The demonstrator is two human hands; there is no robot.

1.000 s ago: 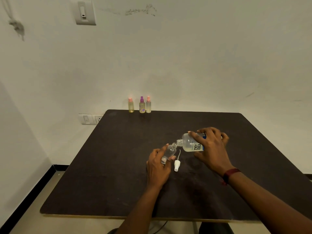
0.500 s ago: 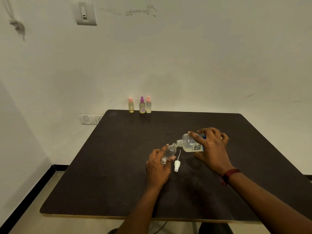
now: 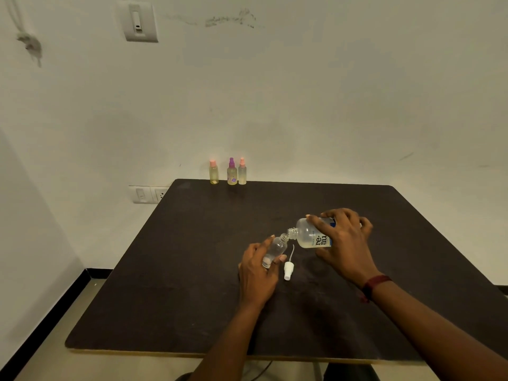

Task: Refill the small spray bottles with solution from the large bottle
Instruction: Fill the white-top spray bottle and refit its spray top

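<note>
My right hand (image 3: 347, 243) grips the large clear bottle (image 3: 309, 235) with a white and blue label, tipped on its side so its open neck meets the mouth of a small clear spray bottle (image 3: 275, 248). My left hand (image 3: 257, 273) holds that small bottle tilted on the dark table (image 3: 192, 284). A white spray cap with its thin tube (image 3: 288, 269) lies on the table just right of my left hand. Three small capped spray bottles (image 3: 231, 173) with yellowish liquid stand in a row at the table's far edge.
The table stands against a white wall with a socket plate (image 3: 148, 194) at its far left corner. A switch plate (image 3: 139, 21) is high on the wall. The floor shows past the table's left and near edges.
</note>
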